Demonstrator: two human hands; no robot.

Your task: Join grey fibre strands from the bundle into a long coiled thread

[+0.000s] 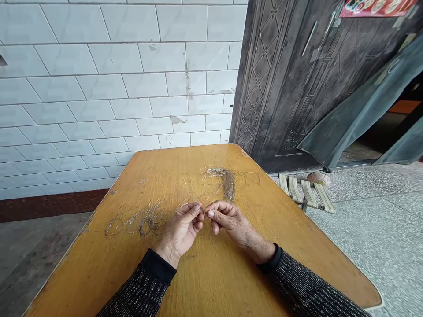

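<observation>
Over the middle of the table, my left hand (185, 226) pinches thin wire between thumb and fingers. Close beside it, my right hand (229, 220) has its thumb and forefinger pressed together on the wire, the fingertips of both hands nearly touching. Fine loose ends of the wire stick up past the fingers; where it runs inside them is hidden. Left of my left hand lie several loose coils of thin wire (152, 220). Just beyond my right hand rests a bent bundle of thin wires (228, 182), its ends fanned out to the left.
The yellow wooden table (205, 281) has rounded corners and reaches toward a white tiled wall (115, 88). A dark patterned metal door (284, 88) stands behind right, with a grey-green curtain (360, 110). A folding stool with striped straps (309, 193) is by the table's right edge.
</observation>
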